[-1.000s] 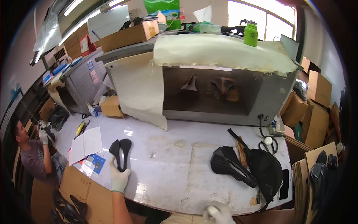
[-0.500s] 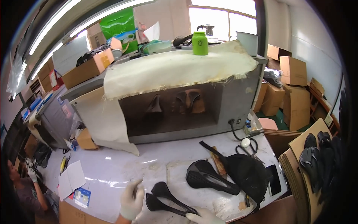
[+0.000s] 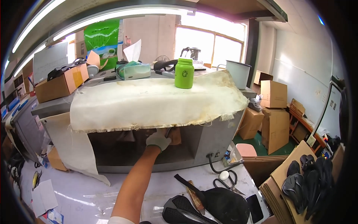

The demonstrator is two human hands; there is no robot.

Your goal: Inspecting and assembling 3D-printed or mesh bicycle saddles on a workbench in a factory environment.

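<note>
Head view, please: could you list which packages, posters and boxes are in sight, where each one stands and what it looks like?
Poster: on the back wall, upper left; green rectangle with a white patch.
Tissue box: on the cabinet top; pale teal, white tissue sticking up.
Open cardboard box: left end of the cabinet top; brown, dark items on top.
Closed cardboard boxes: stacked on the floor at right; brown.
Green bottle: on the cream cloth; cylindrical, with a small emblem.

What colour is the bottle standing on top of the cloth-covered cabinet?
Bright green, lid and body alike; the bottle shows clearly in the head view.
</note>
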